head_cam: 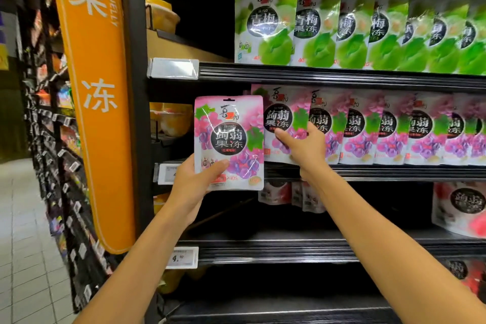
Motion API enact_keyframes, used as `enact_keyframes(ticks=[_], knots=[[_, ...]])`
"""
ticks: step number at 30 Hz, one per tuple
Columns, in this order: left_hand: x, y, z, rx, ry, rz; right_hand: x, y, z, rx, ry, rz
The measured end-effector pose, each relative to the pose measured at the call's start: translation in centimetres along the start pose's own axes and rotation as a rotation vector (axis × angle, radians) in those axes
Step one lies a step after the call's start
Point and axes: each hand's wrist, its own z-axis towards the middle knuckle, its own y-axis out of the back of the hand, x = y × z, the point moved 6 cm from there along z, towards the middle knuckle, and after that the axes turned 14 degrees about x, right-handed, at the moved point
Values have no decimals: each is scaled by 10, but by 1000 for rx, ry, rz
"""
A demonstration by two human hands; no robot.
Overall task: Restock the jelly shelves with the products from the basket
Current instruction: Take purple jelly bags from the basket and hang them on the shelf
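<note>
Nearest, coming in from 7 o'clock: left grip (194,181) clasping a grape jelly pouch (228,139) by its lower left corner, thumb laid across the front. Held upright, print facing out, just in front of the left end of the middle shelf (368,172).

From 5 o'clock toward centre: right grip (305,147) grasping the leftmost shelf pouch (278,123), thumb on its face, fingers tucked behind its right edge. Just beside the held pouch, at its 3 o'clock.

Beyond that, running off toward 3 o'clock: row of matching purple pouches (389,129), standing and overlapping along the same shelf.

Down at 4 o'clock, on the shelf below: pink-and-white pouches (460,208). At 6 o'clock, a price tag (181,258) clipped to a shelf edge.

Up at 1 o'clock, one shelf higher: green pouches (342,23) in a like row.

At 9 o'clock, standing off the shelf end: orange jelly sign (92,87). Behind the held pouch at 9 o'clock, yellow cups (171,118), blurred.
</note>
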Motion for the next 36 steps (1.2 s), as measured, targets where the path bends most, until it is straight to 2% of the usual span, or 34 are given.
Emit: enact_keyframes(ticks=[5, 12, 16, 22, 27, 31, 36], knots=[[0, 0, 0, 19, 10, -5, -4, -2, -2, -40, 19, -83], [6, -6, 2, 19, 20, -5, -5, 11, -14, 12, 75, -233], [12, -11, 3, 6, 35, -25, -5, 20, -21, -32, 119, -376], [14, -17, 6, 15, 38, -33, 0, 19, -22, -126, 73, -623], [15, -18, 8, 9, 41, -35, -4, 22, -20, -197, 56, -698], [18, -18, 9, 1, 52, -23, -6, 27, -22, -221, 78, -656], [22, -21, 11, 6, 60, -31, 14, 24, -39, -247, 258, -565]])
